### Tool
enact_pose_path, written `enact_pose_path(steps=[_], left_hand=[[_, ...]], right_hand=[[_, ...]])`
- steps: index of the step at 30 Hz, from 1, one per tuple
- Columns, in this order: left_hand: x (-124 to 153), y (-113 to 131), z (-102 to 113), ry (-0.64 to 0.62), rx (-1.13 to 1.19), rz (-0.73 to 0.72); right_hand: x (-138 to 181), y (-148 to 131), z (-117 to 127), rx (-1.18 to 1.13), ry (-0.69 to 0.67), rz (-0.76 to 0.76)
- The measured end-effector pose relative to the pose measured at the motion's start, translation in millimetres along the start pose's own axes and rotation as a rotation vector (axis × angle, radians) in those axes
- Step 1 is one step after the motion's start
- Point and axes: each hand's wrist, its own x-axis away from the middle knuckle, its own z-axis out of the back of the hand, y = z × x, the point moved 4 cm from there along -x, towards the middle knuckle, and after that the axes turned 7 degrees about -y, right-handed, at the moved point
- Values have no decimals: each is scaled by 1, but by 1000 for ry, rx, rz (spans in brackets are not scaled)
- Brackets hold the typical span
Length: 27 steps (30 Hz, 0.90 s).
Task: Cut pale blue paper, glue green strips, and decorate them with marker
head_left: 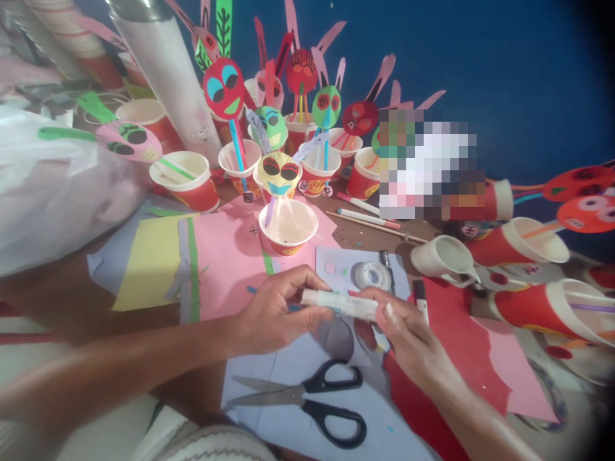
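A white glue stick lies level between my two hands, above the papers. My left hand pinches its left end between thumb and fingers. The right end is gripped by the thumb and fingers of my right hand. Below them, black-handled scissors lie spread on a blue-grey paper sheet. Just behind the hands is a clear tape roll. Ahead stands a red-and-white paper cup with a yellow paper face behind it.
Several paper cups with paper-faced figures, such as a red face, line the back. A white mug stands right, near red paper. Pink paper and a plastic bag lie left. Markers lie behind.
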Motion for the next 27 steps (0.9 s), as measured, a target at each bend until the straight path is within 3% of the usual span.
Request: enact_pose_path(steps=[6, 9, 11, 13, 17, 21, 27], left_hand=[[-3, -4, -6, -37, 167, 62], [-2, -5, -7, -100, 191, 35], [-1, -4, -5, -85, 22, -35], [0, 1, -3, -43, -313, -196], [3, 9, -7, 19, -898, -516], [1, 5, -7, 54, -1137, -504], [-2, -5, -7, -8, -1169, -448]], right_hand=[[2, 0, -9, -23, 234, 265], [7, -9, 3, 54, 351, 298], [8, -17, 20, 115, 446, 245], [5, -27, 36, 257, 498, 200], [-15, -39, 48, 681, 416, 214], [-34, -36, 41, 966, 327, 287], [-45, -36, 29, 1129, 252, 303]])
